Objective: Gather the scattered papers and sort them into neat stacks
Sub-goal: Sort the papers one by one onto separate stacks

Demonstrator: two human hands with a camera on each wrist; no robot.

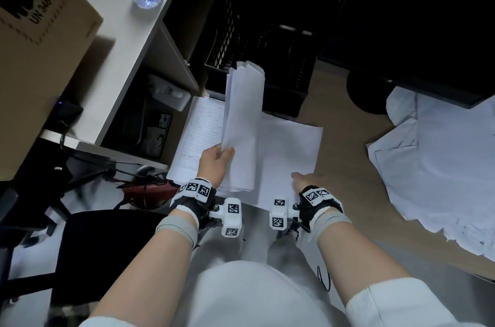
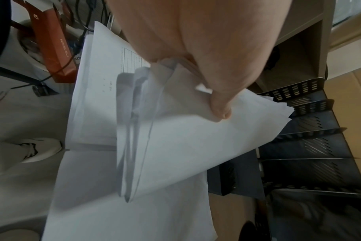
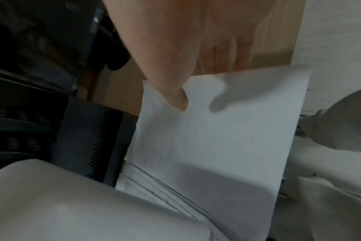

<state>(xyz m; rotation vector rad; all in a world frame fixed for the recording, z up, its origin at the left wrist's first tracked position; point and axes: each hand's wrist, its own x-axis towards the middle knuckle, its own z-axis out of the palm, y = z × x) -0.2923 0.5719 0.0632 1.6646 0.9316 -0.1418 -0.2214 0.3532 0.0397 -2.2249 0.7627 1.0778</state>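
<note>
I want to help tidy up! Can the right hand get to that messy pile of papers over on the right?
Probably yes. The right hand rests open on the blank sheet, holding nothing, and only bare floor lies between it and the messy pile. It may need a stretch.

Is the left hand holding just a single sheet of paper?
No, the left hand grips a bundle of sheets, its several layered edges showing at the top.

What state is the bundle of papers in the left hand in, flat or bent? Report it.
Bent. The left hand pinches the bundle of papers at one edge, and the sheets curl lengthwise, standing up above the flat sheets on the floor.
</note>
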